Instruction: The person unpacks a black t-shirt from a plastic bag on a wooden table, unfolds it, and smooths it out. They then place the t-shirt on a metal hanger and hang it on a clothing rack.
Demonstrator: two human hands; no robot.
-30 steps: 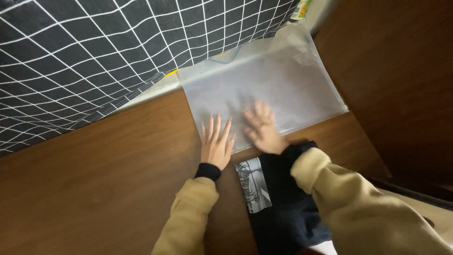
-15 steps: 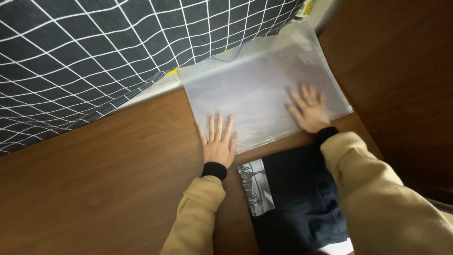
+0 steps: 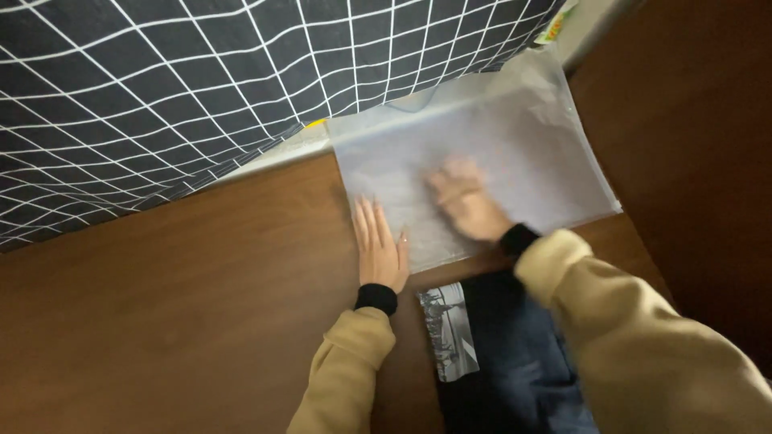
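Head view. One frosted bag (image 3: 515, 145), flat on one brown table (image 3: 185, 297), at 12 o'clock. Left hand (image 3: 379, 249): fingers together, flat on the bag's left edge. Right hand (image 3: 466, 199): blurred, spread flat mid-bag. One dark folded garment (image 3: 515, 362) at 6 o'clock. One checked cloth (image 3: 201, 88) at 10 o'clock.

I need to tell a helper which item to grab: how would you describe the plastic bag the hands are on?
On the brown table, look just below the black grid-patterned cloth. The bag lies flat there under the left hand and right hand. It is frosted and translucent, unlike the dark folded garment nearer the person.
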